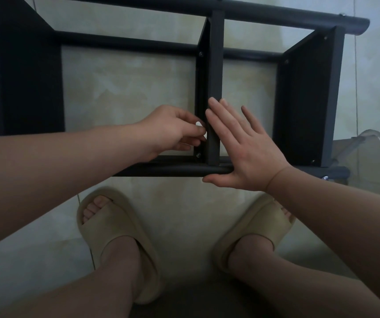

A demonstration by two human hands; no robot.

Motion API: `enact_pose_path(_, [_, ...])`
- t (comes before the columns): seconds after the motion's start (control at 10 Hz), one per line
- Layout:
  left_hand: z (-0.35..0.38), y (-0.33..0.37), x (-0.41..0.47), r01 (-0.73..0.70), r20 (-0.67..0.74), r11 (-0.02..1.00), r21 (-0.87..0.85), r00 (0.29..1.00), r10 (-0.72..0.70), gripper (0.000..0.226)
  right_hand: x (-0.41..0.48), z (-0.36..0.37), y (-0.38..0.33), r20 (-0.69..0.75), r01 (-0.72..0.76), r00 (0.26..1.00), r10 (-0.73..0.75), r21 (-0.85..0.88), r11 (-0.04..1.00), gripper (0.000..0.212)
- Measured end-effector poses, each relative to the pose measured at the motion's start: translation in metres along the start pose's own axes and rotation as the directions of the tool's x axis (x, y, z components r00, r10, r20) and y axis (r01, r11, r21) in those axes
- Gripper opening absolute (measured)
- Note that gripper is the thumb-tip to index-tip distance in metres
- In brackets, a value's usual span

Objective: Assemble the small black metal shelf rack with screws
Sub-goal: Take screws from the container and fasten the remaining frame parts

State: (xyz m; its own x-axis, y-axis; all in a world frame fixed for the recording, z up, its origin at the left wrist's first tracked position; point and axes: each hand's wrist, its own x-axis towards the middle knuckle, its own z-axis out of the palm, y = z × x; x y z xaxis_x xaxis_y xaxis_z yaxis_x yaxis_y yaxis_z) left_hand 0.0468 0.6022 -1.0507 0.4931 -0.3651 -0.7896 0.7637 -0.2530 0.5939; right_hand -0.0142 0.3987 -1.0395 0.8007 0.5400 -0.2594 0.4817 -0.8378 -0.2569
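While the right hand [241, 148], fingers straight, braces the middle panel [215, 65] of the rack [310, 99], the left hand [173, 129] pinches a small white piece [198, 123] beside it, likely fastening that joint.

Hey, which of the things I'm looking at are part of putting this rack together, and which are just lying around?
For the job:
rack
middle panel, with right hand flat against it
screw at its near end
white piece, pinched by left hand; too small to identify

Just there:
slippers, worn
clear plastic thing, far right
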Motion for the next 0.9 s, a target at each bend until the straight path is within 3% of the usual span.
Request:
enact_pose_path(0.3, [0.0044, -0.0034, -0.0059, 0.085, 0.024, 0.993, -0.082, 0.996, -0.084, 0.001, 0.0003, 0.0007, 0.0009, -0.005, 0.005, 1.000, -0.005, 0.002, 1.000, 0.113])
enact_pose_path(0.8, [0.0025, -0.0022, -0.0046, 0.087, 0.017, 0.992, -0.094, 0.996, -0.086, 0.002, 0.0004, -0.0003, 0.0007, 0.012, 0.001, 1.000, -0.001, -0.010, 1.000, 0.113])
enact_pose_path(0.9, [0.0026, -0.0027, -0.0051, 0.071, 0.019, 0.997, -0.029, 0.997, -0.070, 0.003, 0.0003, 0.0001, 0.0007, 0.006, 0.004, 1.000, -0.004, -0.008, 1.000, 0.113])
